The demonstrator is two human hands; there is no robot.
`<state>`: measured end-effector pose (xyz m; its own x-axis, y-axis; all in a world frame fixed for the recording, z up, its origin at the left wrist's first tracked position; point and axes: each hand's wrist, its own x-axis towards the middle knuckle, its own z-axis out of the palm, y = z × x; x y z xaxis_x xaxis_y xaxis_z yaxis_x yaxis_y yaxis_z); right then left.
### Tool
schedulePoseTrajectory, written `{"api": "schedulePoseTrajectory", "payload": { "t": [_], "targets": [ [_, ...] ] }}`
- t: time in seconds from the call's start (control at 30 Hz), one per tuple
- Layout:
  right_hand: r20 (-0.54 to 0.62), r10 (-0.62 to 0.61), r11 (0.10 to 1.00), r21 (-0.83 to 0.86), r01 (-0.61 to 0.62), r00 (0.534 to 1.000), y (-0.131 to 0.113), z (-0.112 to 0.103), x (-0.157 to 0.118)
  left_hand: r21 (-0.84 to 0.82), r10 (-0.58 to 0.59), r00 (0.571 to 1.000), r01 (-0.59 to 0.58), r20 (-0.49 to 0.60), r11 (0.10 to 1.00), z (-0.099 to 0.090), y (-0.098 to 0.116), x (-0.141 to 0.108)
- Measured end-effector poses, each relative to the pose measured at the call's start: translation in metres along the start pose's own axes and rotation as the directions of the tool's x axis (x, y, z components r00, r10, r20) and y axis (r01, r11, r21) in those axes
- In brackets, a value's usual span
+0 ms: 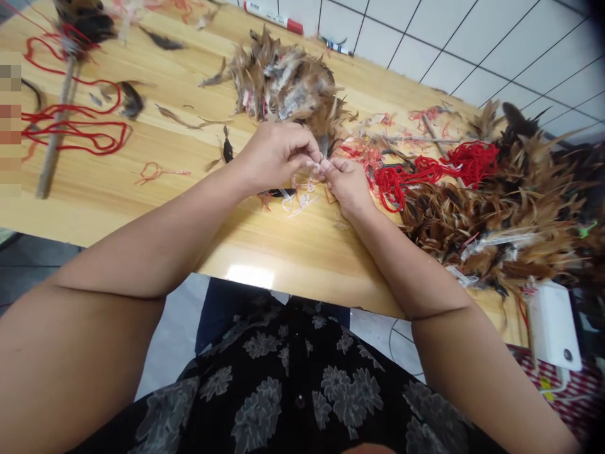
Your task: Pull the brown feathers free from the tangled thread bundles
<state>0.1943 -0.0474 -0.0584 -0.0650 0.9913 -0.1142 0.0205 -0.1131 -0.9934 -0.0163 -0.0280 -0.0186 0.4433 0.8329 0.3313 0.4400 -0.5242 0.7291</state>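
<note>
My left hand [282, 154] and my right hand [348, 184] meet over the table, fingertips pinched together. What they pinch is too small to make out. Just below the fingers lie loose white strings [301, 200] and a dark feather [278, 192]. Beyond the hands sits a large bundle of brown and grey feathers [297, 82], its near edge close to my fingertips. A tangle of red cord [392, 186] lies right of my right hand and runs to a thicker red cord heap [472, 162].
A big pile of brown feathers [501, 221] covers the table's right side, with a white box [555, 325] at the corner. On the left are a wooden stick [55, 139] and looped red cord [101, 135]. A red-capped marker [273, 17] lies by the tiled wall [454, 44].
</note>
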Motion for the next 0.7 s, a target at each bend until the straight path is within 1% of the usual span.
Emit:
{"api": "schedulePoseTrajectory", "payload": {
  "t": [0.1,0.27,0.4,0.5,0.57,0.6,0.67,0.7],
  "targets": [
    [0.06,-0.01,0.995,-0.094,0.015,0.998,-0.001,-0.003,0.002,0.025,0.054,0.998,-0.054,0.016,0.998,0.002,-0.008,0.0],
    [0.098,-0.022,0.986,-0.165,0.038,0.995,0.008,-0.005,0.007,0.148,0.057,0.997,-0.063,0.048,0.987,0.002,-0.008,-0.001],
    [0.129,-0.054,0.981,-0.181,0.077,0.99,0.009,-0.002,0.007,0.201,-0.027,0.994,0.005,0.11,0.98,0.003,0.0,-0.002],
    [0.142,-0.034,0.983,-0.173,0.059,0.989,0.005,-0.001,0.004,0.191,-0.058,0.992,0.035,0.116,0.981,0.003,0.003,-0.002],
    [0.152,-0.011,0.988,-0.15,0.034,0.988,0.001,-0.002,0.001,0.168,-0.041,0.997,0.029,0.071,0.985,0.002,0.002,-0.001],
    [0.155,0.0,0.99,-0.136,0.021,0.988,-0.001,-0.002,0.0,0.152,-0.03,0.999,0.025,0.031,0.988,0.001,0.001,0.0],
    [0.144,0.019,0.995,-0.103,-0.004,0.989,-0.004,-0.004,-0.002,0.118,-0.019,0.997,0.028,-0.078,0.993,-0.002,-0.002,0.001],
    [0.133,0.026,0.996,-0.084,-0.015,0.991,-0.006,-0.005,-0.003,0.101,-0.025,0.988,0.041,-0.151,0.994,-0.004,-0.003,0.001]
  ]
}}
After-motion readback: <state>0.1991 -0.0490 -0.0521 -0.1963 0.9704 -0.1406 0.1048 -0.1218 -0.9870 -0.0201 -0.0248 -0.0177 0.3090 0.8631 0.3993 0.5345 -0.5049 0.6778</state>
